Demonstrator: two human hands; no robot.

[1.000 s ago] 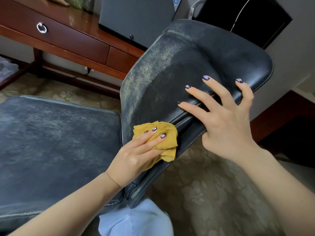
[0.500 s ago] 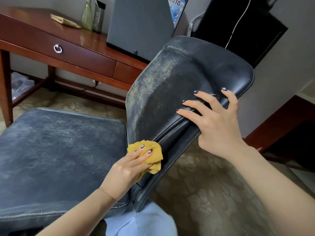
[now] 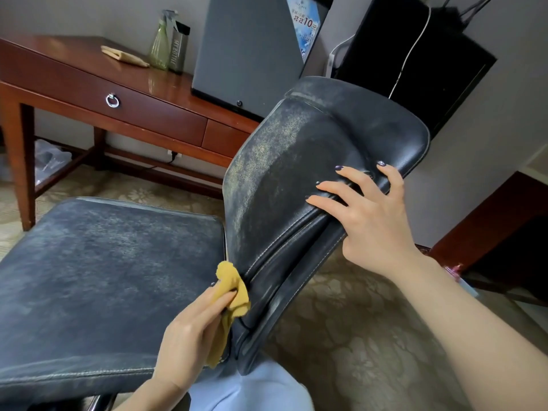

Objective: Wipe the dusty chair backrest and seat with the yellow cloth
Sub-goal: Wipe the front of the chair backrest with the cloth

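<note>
The dark leather chair backrest [image 3: 296,161] rises at centre, its left half coated with yellowish dust, its right part darker. The seat [image 3: 103,268] spreads to the left, grey with dust. My left hand [image 3: 192,330] grips the yellow cloth [image 3: 229,286] at the crease where the backrest's lower edge meets the seat. My right hand [image 3: 367,215] grips the backrest's right edge, fingers spread over the front and thumb behind.
A wooden desk [image 3: 89,81] stands behind the seat, carrying a spray bottle [image 3: 161,40], a folded cloth [image 3: 124,56] and a grey panel [image 3: 252,48]. A black cabinet [image 3: 415,60] is behind the backrest. Patterned carpet [image 3: 355,336] covers the floor.
My left hand has slid the cloth down the backrest's lower edge to the seat crease. The view has tilted up, showing more of the desk. My right hand keeps its hold.
</note>
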